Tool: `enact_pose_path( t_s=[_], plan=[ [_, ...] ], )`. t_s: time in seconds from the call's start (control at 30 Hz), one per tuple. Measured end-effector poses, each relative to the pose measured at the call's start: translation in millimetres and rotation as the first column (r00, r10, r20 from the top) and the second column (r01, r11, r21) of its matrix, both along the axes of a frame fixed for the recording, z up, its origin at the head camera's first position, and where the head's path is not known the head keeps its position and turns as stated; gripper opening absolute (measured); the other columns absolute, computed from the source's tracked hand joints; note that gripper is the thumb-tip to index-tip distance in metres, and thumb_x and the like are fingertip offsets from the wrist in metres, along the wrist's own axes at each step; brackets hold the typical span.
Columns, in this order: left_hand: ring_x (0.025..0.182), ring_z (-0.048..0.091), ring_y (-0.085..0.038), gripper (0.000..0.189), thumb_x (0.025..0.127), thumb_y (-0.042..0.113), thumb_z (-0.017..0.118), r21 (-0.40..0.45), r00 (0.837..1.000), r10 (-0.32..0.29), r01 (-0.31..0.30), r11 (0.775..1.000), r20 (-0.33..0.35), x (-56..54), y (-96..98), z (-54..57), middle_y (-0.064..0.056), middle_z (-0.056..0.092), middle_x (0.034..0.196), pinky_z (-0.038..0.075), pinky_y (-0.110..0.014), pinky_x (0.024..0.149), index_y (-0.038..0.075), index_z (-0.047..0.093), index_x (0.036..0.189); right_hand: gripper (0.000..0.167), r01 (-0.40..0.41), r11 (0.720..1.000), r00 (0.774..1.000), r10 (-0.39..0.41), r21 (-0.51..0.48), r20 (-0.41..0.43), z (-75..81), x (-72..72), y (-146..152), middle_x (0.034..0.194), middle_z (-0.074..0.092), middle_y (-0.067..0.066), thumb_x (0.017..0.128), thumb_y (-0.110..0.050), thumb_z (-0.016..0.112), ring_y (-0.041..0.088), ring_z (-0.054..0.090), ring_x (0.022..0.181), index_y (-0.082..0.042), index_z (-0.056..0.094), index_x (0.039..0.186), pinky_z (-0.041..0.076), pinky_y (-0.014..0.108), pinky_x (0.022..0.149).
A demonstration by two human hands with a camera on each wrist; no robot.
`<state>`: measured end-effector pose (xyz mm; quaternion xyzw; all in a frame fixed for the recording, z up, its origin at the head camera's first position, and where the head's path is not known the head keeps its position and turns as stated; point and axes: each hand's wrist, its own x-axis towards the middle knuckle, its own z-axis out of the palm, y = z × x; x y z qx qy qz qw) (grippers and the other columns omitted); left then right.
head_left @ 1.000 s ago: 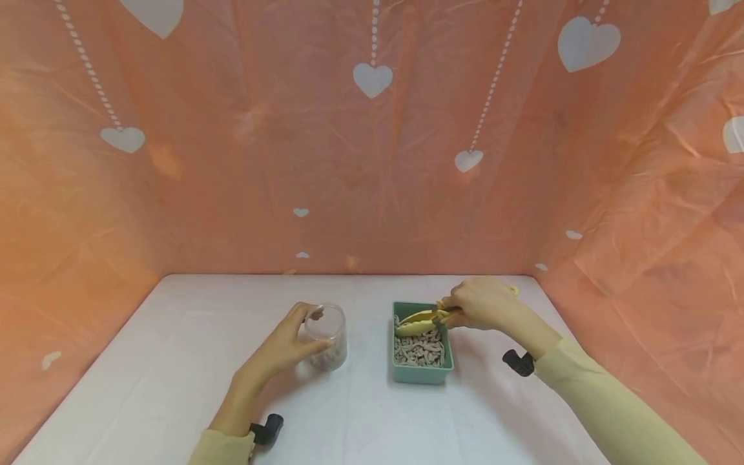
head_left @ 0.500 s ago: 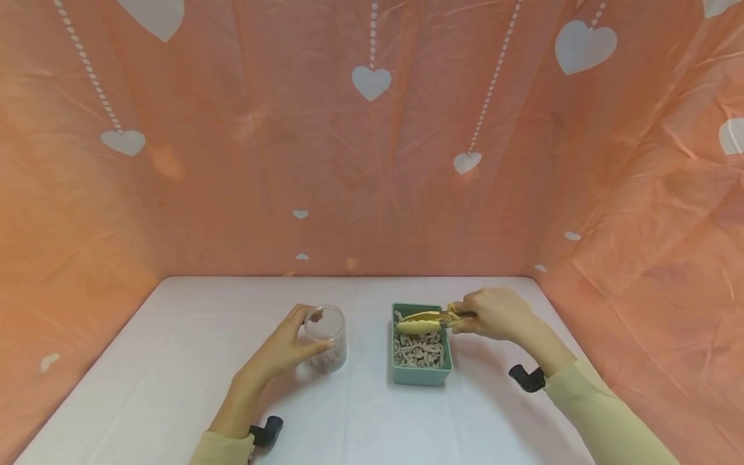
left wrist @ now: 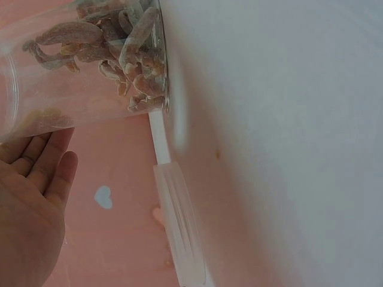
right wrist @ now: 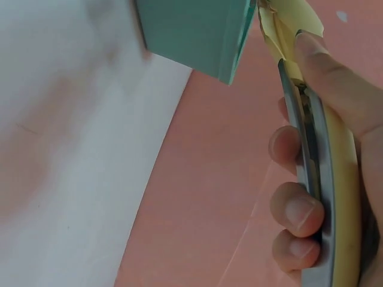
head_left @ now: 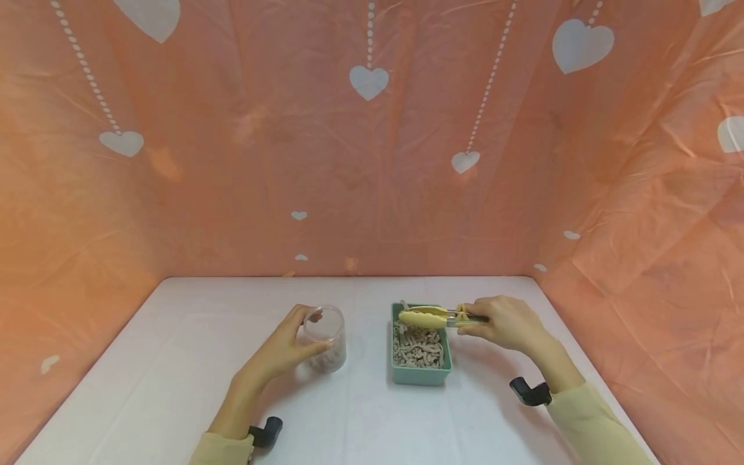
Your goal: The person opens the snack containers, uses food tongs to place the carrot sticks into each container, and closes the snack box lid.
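Tongs (head_left: 429, 320), clasped in my right grip (head_left: 506, 323), point left over the tub (head_left: 420, 377). My left grip (head_left: 286, 345) holds the jar (head_left: 336, 334) farther left.

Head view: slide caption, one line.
Left hand grips clear jar; right hand holds yellow tongs over green bin of grayish strips.

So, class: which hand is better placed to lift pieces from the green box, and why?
Probably the right hand: it holds the yellow tongs, tips over the green box, whereas the left hand holds the clear jar.
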<state>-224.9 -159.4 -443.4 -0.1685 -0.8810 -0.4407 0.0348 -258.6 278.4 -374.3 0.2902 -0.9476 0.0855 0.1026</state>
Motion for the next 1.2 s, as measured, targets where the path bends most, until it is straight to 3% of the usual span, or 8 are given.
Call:
enact_pose_path(
  t_s=[0.13,0.37,0.57,0.73,0.87,1.03,1.2],
  plan=[
    [0.138,0.048,-0.040,0.068,0.091,0.037,0.082,0.002,1.000,-0.001,0.001,1.000,0.004,0.1,0.0,0.7,-0.013,0.057,0.138,0.035,-0.065,0.115,0.002,0.052,0.141,0.044,0.029,0.997,1.000,-0.029,-0.074,0.001,-3.5,1.1,3,0.074,0.059,-0.014,0.085,-0.046,0.084,0.007,0.045,0.066,-0.013,0.080,0.113,0.036,0.028,0.057],
    [0.138,0.048,-0.040,0.069,0.091,0.039,0.081,0.000,1.000,-0.004,0.004,1.000,0.012,0.3,-0.5,0.7,-0.013,0.056,0.139,0.035,-0.066,0.115,0.003,0.051,0.141,0.048,0.044,0.986,0.999,-0.047,-0.159,-0.016,-5.9,2.9,4,0.086,0.072,-0.007,0.084,-0.041,0.086,0.008,0.051,0.069,-0.007,0.080,0.116,0.042,0.030,0.059],
    [0.138,0.048,-0.039,0.068,0.091,0.039,0.081,-0.002,1.000,0.001,-0.001,1.000,0.018,0.0,-0.5,0.3,-0.012,0.056,0.139,0.035,-0.065,0.115,0.004,0.051,0.141,0.043,0.049,0.980,0.998,-0.058,-0.194,-0.040,-7.2,3.8,-2,0.091,0.075,-0.003,0.083,-0.040,0.086,0.011,0.056,0.071,-0.011,0.081,0.114,0.047,0.034,0.061],
    [0.138,0.048,-0.040,0.069,0.091,0.038,0.082,-0.005,1.000,0.002,-0.002,1.000,0.017,0.0,0.0,1.2,-0.014,0.056,0.139,0.035,-0.066,0.115,0.002,0.051,0.142,0.043,0.015,0.974,0.994,-0.040,-0.224,-0.105,-10.3,3.4,-12,0.101,0.078,0.002,0.082,-0.037,0.087,0.020,0.068,0.079,-0.011,0.080,0.116,0.055,0.041,0.067],
    [0.139,0.047,-0.041,0.071,0.090,0.037,0.082,-0.001,1.000,0.008,-0.008,1.000,0.027,0.1,0.5,1.8,-0.014,0.056,0.140,0.034,-0.066,0.115,0.002,0.050,0.142,0.045,-0.021,0.968,0.990,-0.013,-0.248,-0.137,-10.3,2.1,-22,0.103,0.078,0.002,0.081,-0.036,0.088,0.021,0.070,0.081,-0.011,0.080,0.118,0.057,0.043,0.068],
    [0.139,0.047,-0.042,0.070,0.090,0.036,0.082,0.003,1.000,0.011,-0.011,1.000,0.027,-0.3,0.3,2.1,-0.015,0.056,0.139,0.034,-0.067,0.115,0.001,0.051,0.142,0.046,-0.060,0.961,0.987,0.017,-0.271,-0.158,-6.8,1.4,-38,0.103,0.078,0.001,0.080,-0.035,0.088,0.016,0.067,0.078,-0.011,0.079,0.119,0.055,0.039,0.066],
    [0.139,0.047,-0.041,0.070,0.090,0.037,0.083,0.003,0.999,0.013,-0.013,1.000,0.031,-1.2,0.5,1.0,-0.014,0.057,0.139,0.033,-0.067,0.116,0.002,0.052,0.141,0.041,-0.106,0.953,0.985,0.062,-0.284,-0.159,-3.0,0.8,-53,0.093,0.074,-0.004,0.082,-0.032,0.087,0.007,0.055,0.068,-0.012,0.080,0.117,0.046,0.029,0.059]
  ],
)
